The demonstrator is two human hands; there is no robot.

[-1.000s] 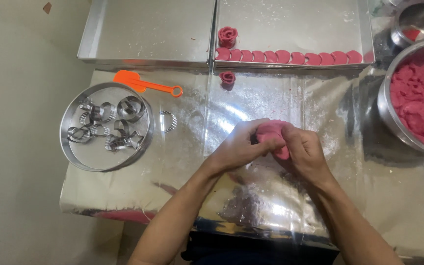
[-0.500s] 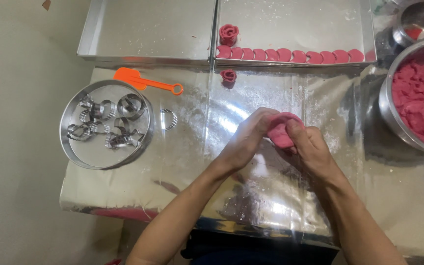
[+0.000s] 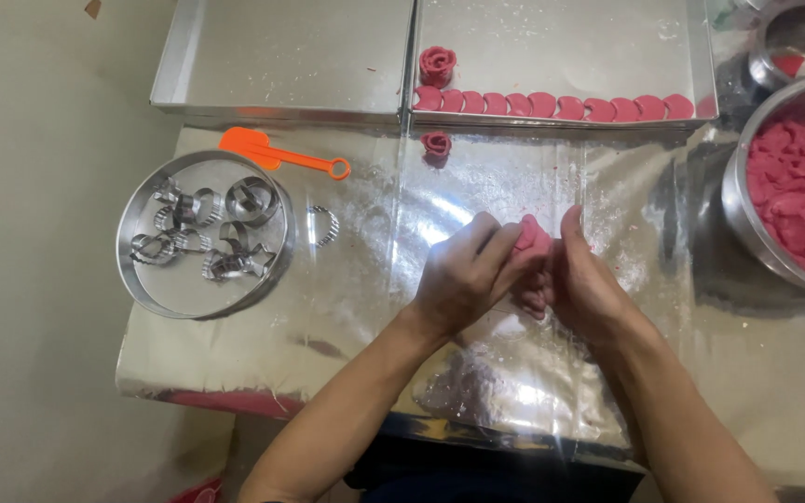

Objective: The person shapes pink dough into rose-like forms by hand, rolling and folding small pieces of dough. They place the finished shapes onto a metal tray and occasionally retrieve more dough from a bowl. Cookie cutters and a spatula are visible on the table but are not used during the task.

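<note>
Since a second ago the pink dough lump (image 3: 531,235) has risen off the foil-covered table (image 3: 347,307) – now pinched between left hand (image 3: 463,279) and right hand (image 3: 589,284), both closed round it – shaping goes on mid-table.

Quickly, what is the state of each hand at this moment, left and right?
Left hand: closed on the soft pink lump of dough, fingers curled around it.
Right hand: closed on the same dough from the other side.

Open foil-covered counter (image 3: 514,186) all around the hands (image 3: 524,275); round cutter tin (image 3: 205,235) blocks the left, dough bowl (image 3: 794,186) the right (trays (image 3: 552,47) behind).
</note>
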